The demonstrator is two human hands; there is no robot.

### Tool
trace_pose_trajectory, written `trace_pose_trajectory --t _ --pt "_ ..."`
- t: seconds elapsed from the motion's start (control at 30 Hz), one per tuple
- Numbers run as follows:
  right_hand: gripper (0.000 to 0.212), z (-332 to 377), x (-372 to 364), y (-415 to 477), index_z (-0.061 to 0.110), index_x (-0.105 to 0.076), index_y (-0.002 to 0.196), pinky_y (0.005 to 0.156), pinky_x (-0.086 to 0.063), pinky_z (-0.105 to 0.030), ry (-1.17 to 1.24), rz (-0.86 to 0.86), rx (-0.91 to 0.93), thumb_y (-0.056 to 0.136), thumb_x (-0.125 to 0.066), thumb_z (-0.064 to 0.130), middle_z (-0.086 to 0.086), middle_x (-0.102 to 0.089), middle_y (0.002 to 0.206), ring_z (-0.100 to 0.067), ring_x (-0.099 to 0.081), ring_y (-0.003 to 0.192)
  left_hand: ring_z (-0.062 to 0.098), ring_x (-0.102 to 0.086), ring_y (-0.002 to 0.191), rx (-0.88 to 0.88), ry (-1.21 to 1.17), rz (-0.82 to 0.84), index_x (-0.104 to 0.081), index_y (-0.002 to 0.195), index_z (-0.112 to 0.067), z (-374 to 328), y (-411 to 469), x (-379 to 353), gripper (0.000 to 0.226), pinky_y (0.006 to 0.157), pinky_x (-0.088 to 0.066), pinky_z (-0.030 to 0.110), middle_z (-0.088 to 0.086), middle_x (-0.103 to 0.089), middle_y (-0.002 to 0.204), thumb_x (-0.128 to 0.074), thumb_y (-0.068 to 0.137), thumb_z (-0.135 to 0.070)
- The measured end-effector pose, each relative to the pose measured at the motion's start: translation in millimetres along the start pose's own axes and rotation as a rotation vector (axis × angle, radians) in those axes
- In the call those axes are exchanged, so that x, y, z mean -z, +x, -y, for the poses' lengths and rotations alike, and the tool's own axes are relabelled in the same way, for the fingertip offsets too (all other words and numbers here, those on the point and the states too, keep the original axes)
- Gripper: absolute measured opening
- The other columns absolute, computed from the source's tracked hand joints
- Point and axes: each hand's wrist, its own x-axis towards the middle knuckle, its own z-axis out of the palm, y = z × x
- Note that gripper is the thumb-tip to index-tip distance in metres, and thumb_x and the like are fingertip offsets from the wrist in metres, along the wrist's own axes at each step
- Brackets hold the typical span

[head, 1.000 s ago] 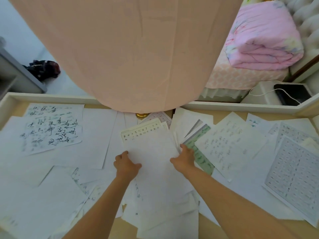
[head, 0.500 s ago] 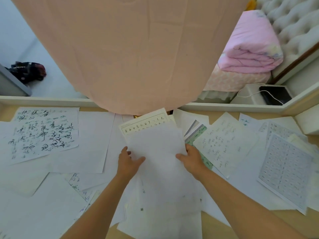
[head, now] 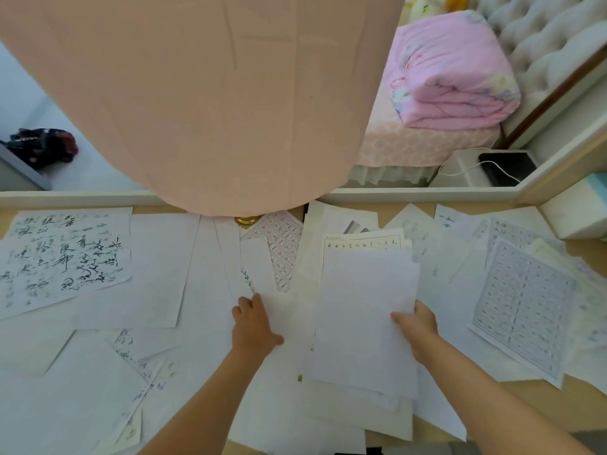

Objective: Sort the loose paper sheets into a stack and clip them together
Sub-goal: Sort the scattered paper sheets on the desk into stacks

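- The pink cloth (head: 203, 93) hangs over the far edge of the counter (head: 410, 192) and hides the middle of the room behind it.
- The counter is covered almost end to end with loose sheets (head: 157, 267), overlapping at all angles. Most of the sorting is still to do, as I judge it.
- The brush-lettered sheet (head: 65, 257) lies at the far left and the gridded sheet (head: 522, 307) at the right. Both are well apart from the hands.
- The gathered stack (head: 361, 316) has shifted from the centre of the counter to right of centre. A ruled sheet shows above its top edge, so the edges are not yet squared.
- The right hand (head: 415, 326) grips the stack at its right edge, thumb on top and fingers beneath.
- The left hand (head: 254, 326) has let go of the stack, which both hands held half a second ago. It now rests on the loose sheets at the centre, fingers laid on the paper, holding nothing that I can see.
- That split suggests the right hand keeps the pile while the left fetches the next sheet.
- A small brass object (head: 245, 220) peeps out under the cloth. No clip is in view.
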Motion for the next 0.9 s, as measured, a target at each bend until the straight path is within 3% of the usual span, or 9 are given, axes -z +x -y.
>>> trace_pose_trajectory --t 0.1,0.23,0.3,0.4,0.5,0.57,0.63,0.77,0.9 --pt "0.035 -2.4 2.8 0.3 0.009 -0.061 0.124 0.088 -0.051 -0.039 0.008 0.048 0.016 0.090 -0.061 0.001 -0.010 -0.064 0.113 -0.028 -0.060 0.097 0.028 -0.055 0.103 0.101 -0.288 0.045 -0.040 0.128 -0.010 0.8 4.9 2.2 0.076 0.081 -0.049 0.037 0.007 -0.054 0.118 -0.085 0.070 -0.027" --pt "0.036 -0.8 13.9 9.4 0.010 -0.060 0.126 0.092 -0.050 -0.041 0.058 0.157 0.012 0.090 -0.064 0.004 -0.007 -0.066 0.116 -0.029 -0.062 0.104 0.026 -0.060 0.085 0.169 -0.557 -0.036 -0.060 0.101 -0.007 11.3 10.5 6.9 0.046 0.073 -0.050 0.035 0.010 -0.067 0.101 -0.086 0.070 -0.029" --pt "0.034 -1.6 18.2 12.1 0.012 -0.062 0.122 0.094 -0.051 -0.044 0.091 0.229 -0.015 0.089 -0.066 0.004 -0.007 -0.068 0.117 -0.029 -0.064 0.104 0.028 -0.064 0.083 0.262 -0.824 -0.084 -0.062 0.099 -0.005 13.4 10.7 10.6 0.043 0.072 -0.055 0.038 0.012 -0.068 0.098 -0.087 0.070 -0.022" --pt "0.032 -2.1 12.1 8.9 0.014 -0.066 0.118 0.095 -0.053 -0.047 0.047 0.318 -0.033 0.088 -0.068 0.005 -0.005 -0.071 0.115 -0.027 -0.067 0.101 0.027 -0.066 0.086 0.336 -1.059 0.001 -0.062 0.109 -0.004 11.8 10.5 11.6 0.042 0.070 -0.055 0.037 0.010 -0.069 0.102 -0.083 0.078 -0.025" --pt "0.027 2.0 -11.0 -5.4 0.015 -0.066 0.112 0.084 -0.056 -0.040 -0.008 0.353 0.006 0.088 -0.065 0.001 -0.005 -0.071 0.111 -0.023 -0.068 0.094 0.030 -0.067 0.095 0.358 -1.134 0.182 -0.063 0.111 -0.009 6.3 8.7 9.4 0.036 0.085 -0.056 0.046 0.008 -0.070 0.105 -0.071 0.089 -0.037" --pt "0.033 5.8 -31.4 -17.0 0.022 -0.060 0.111 0.071 -0.052 -0.026 -0.071 0.362 0.082 0.089 -0.059 -0.003 0.001 -0.067 0.108 -0.015 -0.063 0.090 0.030 -0.067 0.100 0.323 -1.145 0.246 -0.064 0.111 -0.014 7.4 7.8 6.6 0.039 0.093 -0.053 0.050 0.006 -0.072 0.107 -0.073 0.085 -0.042" --pt "0.042 6.3 -52.6 -25.0 0.029 -0.050 0.119 0.071 -0.047 -0.021 -0.144 0.384 0.134 0.091 -0.054 -0.002 0.005 -0.060 0.108 -0.014 -0.058 0.094 0.029 -0.068 0.102 0.267 -1.122 0.269 -0.065 0.115 -0.017 11.0 6.5 5.8 0.049 0.095 -0.053 0.052 0.004 -0.073 0.109 -0.080 0.078 -0.044" --pt "0.050 -0.6 -83.7 -28.1 0.027 -0.056 0.125 0.092 -0.054 -0.039 -0.348 0.377 0.229 0.079 -0.059 0.009 -0.001 -0.056 0.123 -0.023 -0.056 0.110 0.027 -0.068 0.102 0.216 -1.091 0.322 -0.065 0.114 -0.019 16.6 6.4 10.0 0.045 0.097 -0.052 0.050 0.002 -0.073 0.109 -0.082 0.077 -0.038" --pt "0.062 -4.3 -85.8 -30.8 0.031 -0.055 0.130 0.094 -0.053 -0.043 -0.287 0.381 0.218 0.071 -0.066 0.019 -0.001 -0.053 0.128 -0.023 -0.055 0.114 0.026 -0.069 0.100 0.169 -1.150 0.301 -0.066 0.115 -0.013 23.4 7.0 13.5 0.031 0.089 -0.056 0.043 0.006 -0.072 0.111 -0.075 0.087 -0.021"
